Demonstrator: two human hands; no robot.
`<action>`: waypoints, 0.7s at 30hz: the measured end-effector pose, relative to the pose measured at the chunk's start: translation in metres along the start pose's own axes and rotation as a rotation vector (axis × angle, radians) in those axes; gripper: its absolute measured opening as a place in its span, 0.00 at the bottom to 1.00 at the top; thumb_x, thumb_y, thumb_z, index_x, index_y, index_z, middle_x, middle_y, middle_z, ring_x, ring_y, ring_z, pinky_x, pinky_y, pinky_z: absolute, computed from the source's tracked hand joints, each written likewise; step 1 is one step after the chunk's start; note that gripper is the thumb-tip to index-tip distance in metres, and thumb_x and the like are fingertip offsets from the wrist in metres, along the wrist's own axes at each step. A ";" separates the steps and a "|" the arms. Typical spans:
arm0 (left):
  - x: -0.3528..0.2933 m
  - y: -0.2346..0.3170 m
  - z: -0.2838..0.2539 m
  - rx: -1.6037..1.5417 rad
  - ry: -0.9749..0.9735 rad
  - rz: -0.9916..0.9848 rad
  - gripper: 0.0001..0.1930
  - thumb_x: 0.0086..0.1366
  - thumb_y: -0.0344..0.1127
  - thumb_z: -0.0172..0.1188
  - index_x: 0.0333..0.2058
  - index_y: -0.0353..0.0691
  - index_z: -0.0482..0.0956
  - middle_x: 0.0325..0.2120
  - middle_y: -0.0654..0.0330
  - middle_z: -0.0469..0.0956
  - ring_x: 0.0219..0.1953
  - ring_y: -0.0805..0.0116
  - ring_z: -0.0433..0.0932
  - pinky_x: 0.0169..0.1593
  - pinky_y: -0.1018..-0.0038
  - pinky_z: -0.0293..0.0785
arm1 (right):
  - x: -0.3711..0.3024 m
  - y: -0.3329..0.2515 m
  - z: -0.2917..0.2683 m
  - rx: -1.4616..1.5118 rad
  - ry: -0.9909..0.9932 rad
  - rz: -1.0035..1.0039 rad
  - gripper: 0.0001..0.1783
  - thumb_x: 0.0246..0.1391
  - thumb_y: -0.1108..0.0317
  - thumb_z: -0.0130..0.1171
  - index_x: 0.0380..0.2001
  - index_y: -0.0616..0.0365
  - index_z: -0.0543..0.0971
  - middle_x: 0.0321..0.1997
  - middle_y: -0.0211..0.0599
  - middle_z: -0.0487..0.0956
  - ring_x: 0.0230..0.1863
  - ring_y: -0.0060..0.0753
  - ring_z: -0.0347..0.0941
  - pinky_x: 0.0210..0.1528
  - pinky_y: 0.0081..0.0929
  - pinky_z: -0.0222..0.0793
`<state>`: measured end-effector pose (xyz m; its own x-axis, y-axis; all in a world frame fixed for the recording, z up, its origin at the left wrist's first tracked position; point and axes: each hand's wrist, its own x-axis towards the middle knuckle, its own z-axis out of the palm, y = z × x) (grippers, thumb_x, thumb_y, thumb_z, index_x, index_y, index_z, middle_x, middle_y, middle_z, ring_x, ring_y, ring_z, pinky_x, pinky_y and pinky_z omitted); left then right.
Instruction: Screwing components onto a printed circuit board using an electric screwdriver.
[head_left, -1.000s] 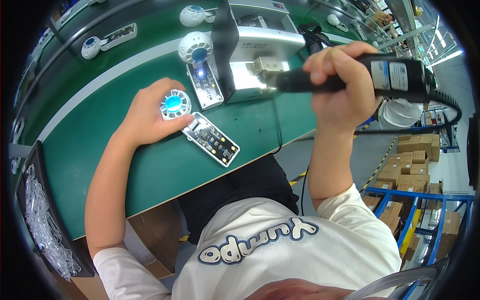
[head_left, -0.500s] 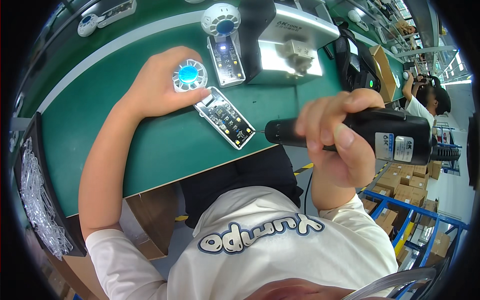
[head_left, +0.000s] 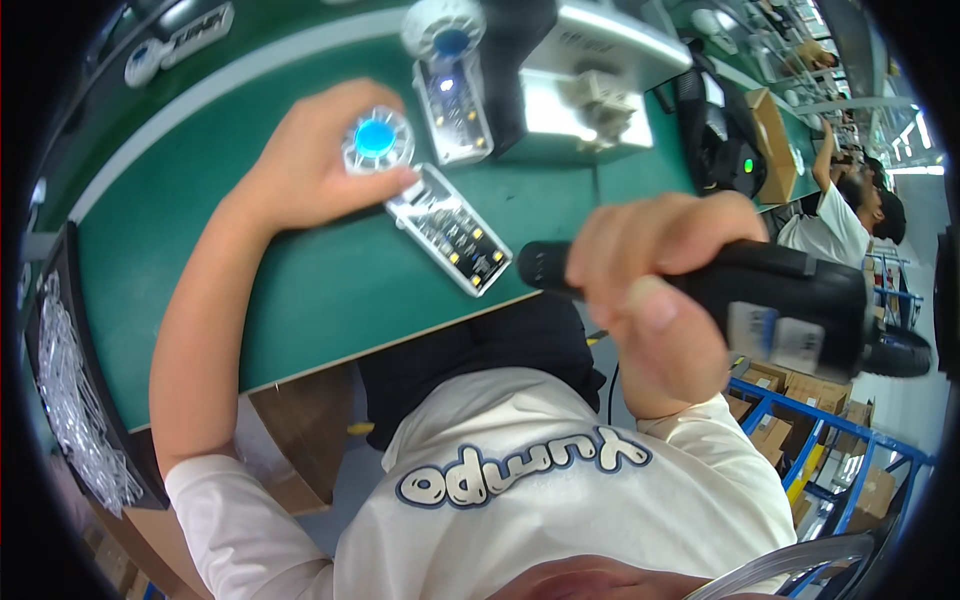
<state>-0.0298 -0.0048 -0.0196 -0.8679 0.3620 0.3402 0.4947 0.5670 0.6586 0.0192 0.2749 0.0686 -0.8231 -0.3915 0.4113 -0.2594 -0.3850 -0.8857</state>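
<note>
We see the left hand (head_left: pixel 310 160) curled around the round, vented head of a white device (head_left: pixel 455 238), the thumb lying along the neck where the head meets the rectangular body. The fingers bend only as far as the head's width permits. The device is over the near part of the green table (head_left: pixel 340 300), its body slanting down toward the right and exposing a dark circuit board with small yellow parts; a bright blue disc marks the head. We cannot tell whether the body rests on the tabletop.

The right hand (head_left: pixel 665 290) encloses a black electric screwdriver (head_left: pixel 790 290), fingers wrapped over the barrel and thumb along the near side. The tool lies nearly level, its nose just beside the body's lower right corner; blur prevents us from telling whether the bit touches the board.

Beyond the held device we note a second white device (head_left: pixel 455 110) with a small lit lamp and, to its right, a silvery machine (head_left: pixel 620 40). At the left edge, clear plastic pieces (head_left: pixel 80 400) fill a black tray (head_left: pixel 145 475).
</note>
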 end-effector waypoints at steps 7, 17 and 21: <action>-0.006 0.010 -0.001 -0.019 -0.017 -0.115 0.27 0.45 0.43 0.71 0.42 0.36 0.76 0.36 0.53 0.77 0.36 0.57 0.78 0.43 0.68 0.74 | 0.036 -0.022 -0.042 -0.201 0.111 -0.427 0.16 0.49 0.74 0.53 0.43 0.59 0.71 0.22 0.34 0.70 0.20 0.32 0.68 0.32 0.38 0.69; -0.004 0.006 0.000 -0.007 -0.010 -0.145 0.27 0.44 0.44 0.71 0.42 0.36 0.77 0.36 0.53 0.77 0.36 0.56 0.79 0.43 0.67 0.74 | 0.055 -0.012 -0.043 -0.155 0.191 -0.345 0.15 0.49 0.78 0.57 0.42 0.63 0.71 0.20 0.37 0.72 0.18 0.32 0.70 0.29 0.34 0.72; -0.008 0.000 0.006 0.003 0.018 -0.062 0.26 0.45 0.43 0.71 0.42 0.36 0.76 0.35 0.53 0.77 0.37 0.57 0.79 0.43 0.67 0.74 | 0.025 -0.014 -0.031 0.035 -0.014 -0.190 0.17 0.49 0.75 0.55 0.45 0.61 0.70 0.22 0.33 0.71 0.20 0.29 0.69 0.32 0.35 0.71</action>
<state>-0.0227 -0.0028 -0.0259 -0.8975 0.3128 0.3109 0.4401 0.5899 0.6770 -0.0135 0.2961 0.0846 -0.7538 -0.3209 0.5735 -0.3917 -0.4814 -0.7841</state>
